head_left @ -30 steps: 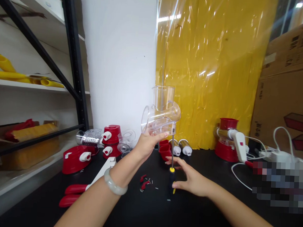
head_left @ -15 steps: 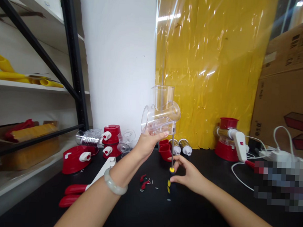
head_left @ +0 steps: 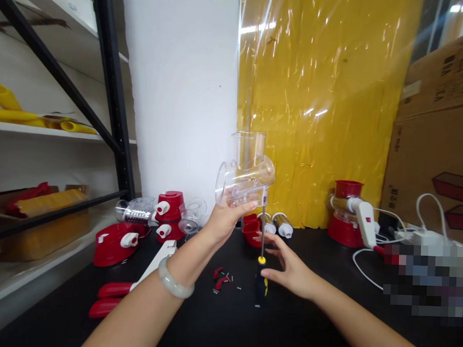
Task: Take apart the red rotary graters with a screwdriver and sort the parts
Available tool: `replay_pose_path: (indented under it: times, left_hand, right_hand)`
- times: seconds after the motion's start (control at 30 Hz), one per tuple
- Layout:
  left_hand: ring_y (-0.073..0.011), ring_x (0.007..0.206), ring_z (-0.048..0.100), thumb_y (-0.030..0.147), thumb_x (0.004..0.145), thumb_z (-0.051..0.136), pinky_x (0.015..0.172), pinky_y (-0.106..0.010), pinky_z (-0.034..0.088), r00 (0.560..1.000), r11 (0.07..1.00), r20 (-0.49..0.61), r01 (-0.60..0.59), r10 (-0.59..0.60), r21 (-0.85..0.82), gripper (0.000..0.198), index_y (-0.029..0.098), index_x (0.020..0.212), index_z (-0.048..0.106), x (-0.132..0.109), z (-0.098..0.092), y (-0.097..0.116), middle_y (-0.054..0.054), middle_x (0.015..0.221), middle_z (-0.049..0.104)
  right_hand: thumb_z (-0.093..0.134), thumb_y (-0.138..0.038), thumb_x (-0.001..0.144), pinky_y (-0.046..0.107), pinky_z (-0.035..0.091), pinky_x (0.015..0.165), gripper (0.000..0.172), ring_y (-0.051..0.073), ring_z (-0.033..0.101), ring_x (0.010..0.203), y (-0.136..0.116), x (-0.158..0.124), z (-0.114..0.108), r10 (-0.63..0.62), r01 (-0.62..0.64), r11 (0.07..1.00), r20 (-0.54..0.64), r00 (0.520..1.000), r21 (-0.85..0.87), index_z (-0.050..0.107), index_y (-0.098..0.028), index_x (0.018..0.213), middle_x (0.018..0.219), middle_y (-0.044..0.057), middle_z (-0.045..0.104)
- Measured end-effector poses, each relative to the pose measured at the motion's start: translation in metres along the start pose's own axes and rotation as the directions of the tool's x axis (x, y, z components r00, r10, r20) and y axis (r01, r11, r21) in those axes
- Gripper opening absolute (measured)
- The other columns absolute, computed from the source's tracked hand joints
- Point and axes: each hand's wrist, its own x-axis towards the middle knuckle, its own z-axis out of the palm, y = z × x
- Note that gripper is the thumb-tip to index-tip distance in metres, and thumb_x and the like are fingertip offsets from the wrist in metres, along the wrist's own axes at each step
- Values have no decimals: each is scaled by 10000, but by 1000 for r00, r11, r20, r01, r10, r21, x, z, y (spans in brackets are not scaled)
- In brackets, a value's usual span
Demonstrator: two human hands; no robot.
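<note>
My left hand (head_left: 225, 220) is raised above the black table (head_left: 226, 320) and grips a clear plastic housing (head_left: 245, 175) with a funnel top. A screwdriver (head_left: 262, 255) with a black and yellow handle stands upright under it, its shaft reaching up to the housing's underside. My right hand (head_left: 291, 269) pinches the screwdriver's handle between thumb and fingers. Small red clips (head_left: 220, 278) and tiny screws lie on the table just left of the screwdriver.
Red bases (head_left: 117, 243) and a metal drum (head_left: 133, 213) sit at the left by a black shelf frame (head_left: 113, 93). A white and red crank handle (head_left: 136, 279) lies near my left forearm. An assembled red unit (head_left: 347, 213), white cables (head_left: 368, 269) and cardboard boxes (head_left: 434, 130) are at the right.
My right hand has shifted its fingers on the screwdriver handle, turning it; the yellow marks on the handle have moved. The left hand and clear housing stay still.
</note>
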Motion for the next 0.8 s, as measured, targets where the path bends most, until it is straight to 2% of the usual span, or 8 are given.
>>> replay_pose_path:
  times: [0.13,0.23,0.3,0.4,0.47,0.57,0.67,0.8]
  left_hand:
    - [-236,1093,652,159,623,805,1076,-430,407,999,1000,33,-13,13,-1,601,183,1191,607,0,2,2,-83,1138,705]
    - [-238,1105,647,160,628,802,1076,-423,410,999,1000,35,-19,19,7,600,187,1197,611,-1,3,3,-81,1119,713]
    - [-236,1096,651,163,631,801,1074,-425,412,999,1000,32,-15,15,7,599,186,1199,611,-1,3,4,-83,1122,712]
    - [-232,1078,658,167,633,801,1072,-427,415,999,1000,36,-11,10,8,601,187,1203,609,-2,3,4,-83,1127,709]
    - [-232,1083,655,167,632,803,1072,-429,416,999,1000,40,-16,16,10,609,185,1208,605,-2,3,4,-81,1117,712]
    - [-235,1077,657,168,630,804,1068,-435,418,999,1000,43,-23,23,12,612,184,1208,604,-1,2,3,-79,1108,715]
    - [-239,1094,651,171,641,799,1075,-434,409,998,999,55,-33,32,13,594,182,1203,607,-1,2,3,-80,1096,720]
    - [-243,1113,643,170,647,794,1075,-434,407,997,999,62,-36,35,14,576,182,1194,613,-1,2,4,-79,1077,728]
  right_hand:
    - [754,-422,754,481,413,1017,637,230,643,984,3,1,2,22,-21,999,-15,1000,38,440,-228,1273,901,28,629]
    - [827,-443,658,486,399,1038,731,260,584,1116,1,0,2,5,-7,1000,-79,997,-23,465,-241,1260,1128,86,599]
    - [777,-447,727,491,373,1068,720,268,527,1227,-2,0,2,-28,29,999,-30,999,23,421,-262,1324,1245,112,571]
    - [680,-438,829,502,390,1045,593,244,627,1084,-3,0,3,-35,35,994,4,999,101,410,-259,1326,1004,66,658]
    - [727,-461,776,495,423,1009,599,235,657,968,-1,2,4,-14,18,997,-59,998,69,455,-251,1267,888,25,637]
    - [802,-481,681,479,418,1027,716,259,579,1135,2,2,4,-27,27,1000,-120,992,-1,464,-257,1271,1137,81,594]
    - [734,-451,776,484,360,1083,677,254,502,1264,-1,1,3,-60,62,997,-45,997,37,405,-272,1341,1277,110,557]
    - [692,-448,818,488,404,1036,579,234,653,1005,-2,1,5,-35,38,997,-37,999,69,437,-243,1296,896,31,642]
